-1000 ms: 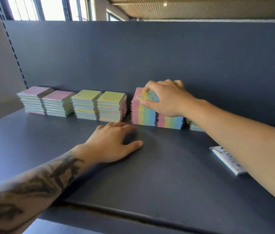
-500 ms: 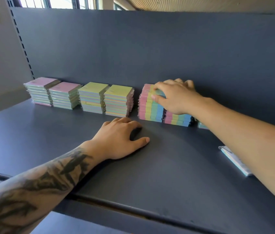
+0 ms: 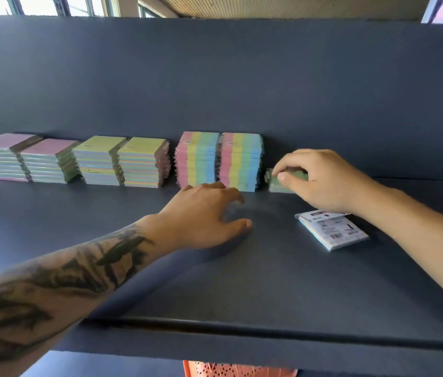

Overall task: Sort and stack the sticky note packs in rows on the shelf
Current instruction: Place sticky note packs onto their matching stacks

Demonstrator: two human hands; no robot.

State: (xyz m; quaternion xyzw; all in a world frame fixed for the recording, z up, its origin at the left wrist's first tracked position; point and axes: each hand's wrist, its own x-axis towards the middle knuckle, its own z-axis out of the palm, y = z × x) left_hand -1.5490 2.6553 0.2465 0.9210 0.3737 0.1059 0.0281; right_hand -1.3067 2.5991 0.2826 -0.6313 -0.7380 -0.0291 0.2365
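- The right hand [image 3: 321, 180] is pinching a small green sticky note pack [image 3: 283, 180] between thumb and curled fingers, close to the back edge of the shelf [image 3: 269, 281], just right of the striped stacks.
- The left hand [image 3: 204, 216] is resting on the shelf in front of those stacks — fingers loosely bent, thumb out, gripping nothing.
- Six stacks are lining the back edge: two pink-topped stacks [image 3: 24, 159] toward the left end, two yellow-green stacks [image 3: 122, 161] beside them, then two striped stacks [image 3: 220, 161].
- A loose pack [image 3: 331, 232] is lying flat, printed side up, toward the shelf's right side — partly under the right wrist.
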